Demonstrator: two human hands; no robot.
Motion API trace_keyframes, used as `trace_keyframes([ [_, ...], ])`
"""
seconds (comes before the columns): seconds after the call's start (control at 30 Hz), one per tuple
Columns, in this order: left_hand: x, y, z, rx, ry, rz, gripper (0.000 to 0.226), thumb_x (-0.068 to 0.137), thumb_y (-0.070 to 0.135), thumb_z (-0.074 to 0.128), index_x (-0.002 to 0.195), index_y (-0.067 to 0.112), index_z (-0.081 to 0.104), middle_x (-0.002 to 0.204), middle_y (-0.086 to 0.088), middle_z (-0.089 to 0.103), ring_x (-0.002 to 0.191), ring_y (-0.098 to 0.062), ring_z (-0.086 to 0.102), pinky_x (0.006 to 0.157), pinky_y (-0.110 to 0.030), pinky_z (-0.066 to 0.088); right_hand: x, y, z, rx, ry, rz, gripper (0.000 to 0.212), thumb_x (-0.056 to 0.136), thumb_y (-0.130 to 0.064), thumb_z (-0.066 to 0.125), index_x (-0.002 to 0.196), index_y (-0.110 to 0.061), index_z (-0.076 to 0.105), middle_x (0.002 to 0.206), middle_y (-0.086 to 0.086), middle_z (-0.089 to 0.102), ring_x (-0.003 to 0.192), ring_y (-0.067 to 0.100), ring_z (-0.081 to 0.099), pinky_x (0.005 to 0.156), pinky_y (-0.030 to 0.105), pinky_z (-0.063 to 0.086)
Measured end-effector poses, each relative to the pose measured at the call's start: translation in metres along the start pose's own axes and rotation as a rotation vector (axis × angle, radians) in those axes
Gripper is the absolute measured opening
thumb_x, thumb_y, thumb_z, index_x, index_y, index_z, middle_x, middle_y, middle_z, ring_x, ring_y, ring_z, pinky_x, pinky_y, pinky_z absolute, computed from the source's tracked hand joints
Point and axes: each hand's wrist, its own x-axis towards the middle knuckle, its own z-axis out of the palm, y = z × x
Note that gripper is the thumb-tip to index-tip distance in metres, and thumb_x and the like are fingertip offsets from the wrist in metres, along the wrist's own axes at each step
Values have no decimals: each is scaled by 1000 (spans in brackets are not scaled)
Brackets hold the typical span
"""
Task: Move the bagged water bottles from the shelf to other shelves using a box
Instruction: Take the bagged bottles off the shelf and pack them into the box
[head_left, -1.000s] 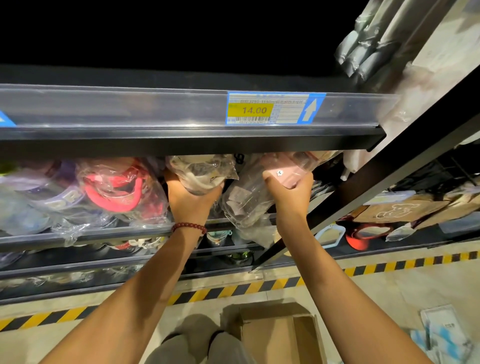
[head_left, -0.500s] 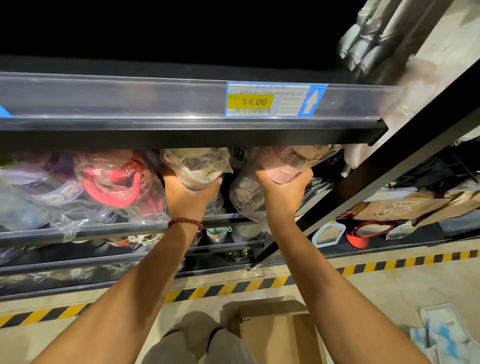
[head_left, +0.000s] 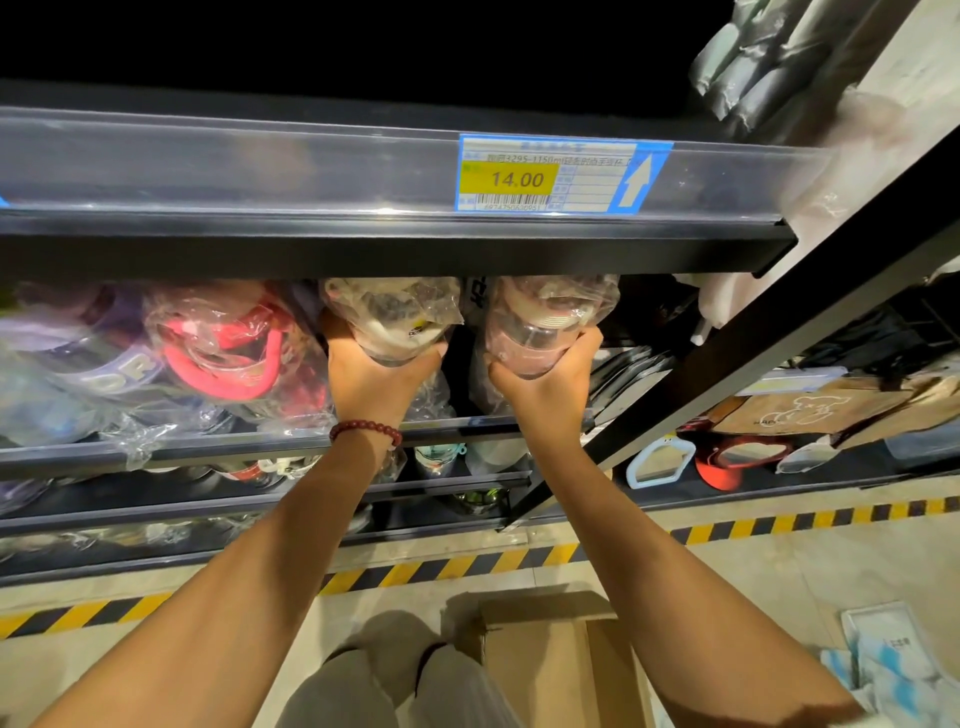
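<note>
My left hand (head_left: 371, 379) grips the bottom of a bagged clear bottle (head_left: 392, 317) and holds it up just under the black shelf edge (head_left: 363, 244). My right hand (head_left: 545, 384) grips a bagged pinkish bottle (head_left: 545, 322) beside it, at the same height. Both bottle tops are hidden behind the shelf edge with its price tag (head_left: 550, 174) reading 14.00. To the left on the shelf lie a bagged bottle with a red handle (head_left: 228, 348) and a purple one (head_left: 88, 364). An open cardboard box (head_left: 550, 665) stands on the floor below, between my arms.
Lower shelves (head_left: 260, 493) hold more bagged items. A black slanted upright (head_left: 753, 332) runs at the right, with brown paper bags (head_left: 800, 410) and a red item (head_left: 737, 457) beyond it. Yellow-black tape (head_left: 467, 566) marks the floor. Papers (head_left: 888, 660) lie at the lower right.
Both hands have risen with their bagged bottles, pushing them up and further in under the shelf edge. The camera has tilted slightly.
</note>
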Motion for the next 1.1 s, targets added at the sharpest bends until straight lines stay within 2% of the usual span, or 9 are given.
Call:
trace_keyframes([
  [0.1,-4,5,0,19,-12,32,61,61,26,88,100,18,42,85,17,50,76,7,51,62,0,42,2,0,-3,-23,-33,-3,75,63,-21,84,118,-20,33,116,5,50,104,17,54,81,13,48],
  [0.2,-10,7,-1,40,-36,37,70,60,28,88,106,20,36,99,9,49,95,-7,52,86,-17,44,7,0,-7,-35,-103,10,74,64,-19,85,115,-21,32,114,4,51,102,15,54,73,5,44],
  [0.3,-13,2,-4,70,-66,51,70,62,24,88,109,19,36,107,3,50,104,-15,52,93,-30,47,11,0,-9,-31,-187,20,79,63,-19,86,123,-17,34,118,2,53,106,14,55,82,10,46],
  [0.43,-12,-1,-5,104,-62,76,67,66,23,85,115,12,41,111,-1,52,106,-18,54,95,-35,48,12,0,-9,-22,-243,17,87,64,-19,86,132,-17,31,125,1,53,113,13,54,92,17,45],
  [0.63,-12,3,-1,106,-64,29,67,66,28,85,112,15,38,110,2,49,105,-14,50,88,-27,43,18,1,-14,-68,-322,52,86,66,-22,85,131,-18,30,126,2,52,116,16,52,100,32,47],
  [0.83,-16,7,-7,115,-119,42,85,68,24,84,132,7,31,116,10,37,110,-4,37,92,-16,32,17,-2,-16,-88,-352,95,87,67,-26,85,132,-19,28,128,-1,49,117,14,49,90,21,41],
  [0.9,-16,8,-9,120,-150,29,79,68,22,84,126,9,32,114,9,40,108,-5,40,87,-13,36,17,-4,-18,-111,-355,97,91,66,-28,86,135,-18,27,130,-1,48,118,13,48,90,20,40],
  [1.0,-16,13,-14,130,-160,4,65,69,22,84,110,15,34,99,11,45,97,-8,47,65,-5,38,16,-10,-21,-123,-347,87,98,67,-27,85,141,-20,22,135,-2,45,120,10,44,92,20,37],
  [1.1,-17,15,-20,193,-158,-1,59,70,29,83,104,14,36,103,0,46,95,-13,47,71,-18,40,13,-18,-27,-119,-331,92,93,70,-25,83,141,-22,24,137,-4,42,117,6,40,93,20,34],
])
